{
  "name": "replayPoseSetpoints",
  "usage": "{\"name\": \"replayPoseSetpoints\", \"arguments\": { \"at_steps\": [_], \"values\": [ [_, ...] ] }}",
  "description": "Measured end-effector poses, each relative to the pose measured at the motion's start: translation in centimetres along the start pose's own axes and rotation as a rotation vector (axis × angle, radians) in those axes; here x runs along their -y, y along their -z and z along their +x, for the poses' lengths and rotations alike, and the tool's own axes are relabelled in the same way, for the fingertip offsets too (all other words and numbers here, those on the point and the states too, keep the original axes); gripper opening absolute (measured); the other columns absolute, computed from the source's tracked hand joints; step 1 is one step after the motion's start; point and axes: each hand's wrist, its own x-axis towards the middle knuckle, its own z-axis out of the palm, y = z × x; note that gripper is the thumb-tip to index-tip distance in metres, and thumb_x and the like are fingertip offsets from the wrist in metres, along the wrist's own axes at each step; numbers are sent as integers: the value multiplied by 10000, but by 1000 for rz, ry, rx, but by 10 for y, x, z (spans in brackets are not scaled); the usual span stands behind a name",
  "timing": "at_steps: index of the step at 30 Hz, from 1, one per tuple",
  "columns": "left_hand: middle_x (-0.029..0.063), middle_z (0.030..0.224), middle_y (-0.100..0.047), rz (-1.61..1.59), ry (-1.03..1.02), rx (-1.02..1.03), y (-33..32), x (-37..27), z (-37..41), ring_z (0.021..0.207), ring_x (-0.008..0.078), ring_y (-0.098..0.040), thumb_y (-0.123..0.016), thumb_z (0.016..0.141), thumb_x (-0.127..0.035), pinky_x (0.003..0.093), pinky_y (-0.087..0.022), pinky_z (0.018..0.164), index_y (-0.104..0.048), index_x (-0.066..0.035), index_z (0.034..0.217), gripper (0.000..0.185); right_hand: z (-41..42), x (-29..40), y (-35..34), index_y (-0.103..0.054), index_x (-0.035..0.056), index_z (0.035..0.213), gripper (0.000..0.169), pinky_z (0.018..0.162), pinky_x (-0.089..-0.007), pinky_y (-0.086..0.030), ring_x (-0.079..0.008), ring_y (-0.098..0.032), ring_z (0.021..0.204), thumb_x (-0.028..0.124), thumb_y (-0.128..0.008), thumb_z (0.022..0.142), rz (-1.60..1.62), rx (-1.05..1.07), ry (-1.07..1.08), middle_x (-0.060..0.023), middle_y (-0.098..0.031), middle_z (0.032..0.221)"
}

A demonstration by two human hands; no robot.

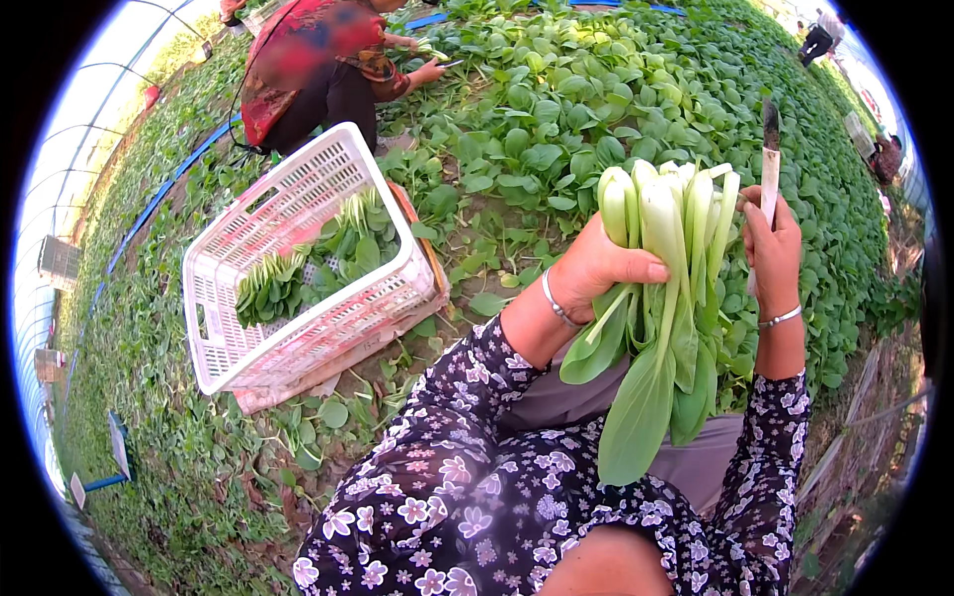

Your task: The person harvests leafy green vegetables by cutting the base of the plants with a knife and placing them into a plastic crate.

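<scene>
My left hand (pixel 607 264) is wrapped around a bunch of bok choy (pixel 659 223), pale cut stems up and green leaves hanging over my lap. To the right of the bunch, my right hand (pixel 772 242) grips a knife (pixel 771 164) with a light handle. Its short dark blade points up, away from the stems. The right fingertips are close to the outermost stalk; whether they touch it I cannot tell. A white plastic crate (pixel 305 324) stands at my left, tilted in view, with bundles of bok choy (pixel 272 287) lying inside.
Dense rows of growing bok choy (pixel 551 141) spread ahead and to the right. Beyond the crate a co-worker (pixel 320 71) crouches, holding greens and a blade. A blue hose (pixel 168 190) runs along the left. Other people (pixel 822 36) are farther off under the greenhouse frame.
</scene>
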Motion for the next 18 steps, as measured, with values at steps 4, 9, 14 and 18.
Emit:
{"name": "replayPoseSetpoints", "arguments": {
  "at_steps": [4,9,14,18],
  "values": [
    [69,994,-589,-43,-143,-104,25,-34,-7,873,163,-584,-730,624,-76,301,-481,776,-494,-7,1122,555,11,0,-38,-545,16,1026,203,395,-159,-270,-15,-383,481,79,-507,837,-13,152,-73,-6,-550,753],
    [71,965,-593,111,-268,-342,67,-59,-55,835,163,-586,-674,680,-50,294,-480,760,-517,1,1075,428,-7,4,-90,-544,28,970,157,356,-160,-252,-20,-351,408,115,-501,847,128,344,-110,17,-472,557],
    [71,930,-598,271,-414,-628,128,-111,-109,803,170,-598,-645,713,-6,296,-498,716,-532,2,1040,346,-24,-1,-103,-504,-7,993,162,359,-154,-297,-36,-428,487,65,-474,850,166,432,-174,-79,-579,874],
    [70,920,-603,530,-477,-1002,200,-175,-155,788,172,-599,-660,699,17,299,-497,694,-548,-1,1027,347,-22,5,-105,-502,-3,984,154,370,-161,-281,-35,-410,472,70,-489,849,205,433,-210,-68,-573,815]
  ]
}}
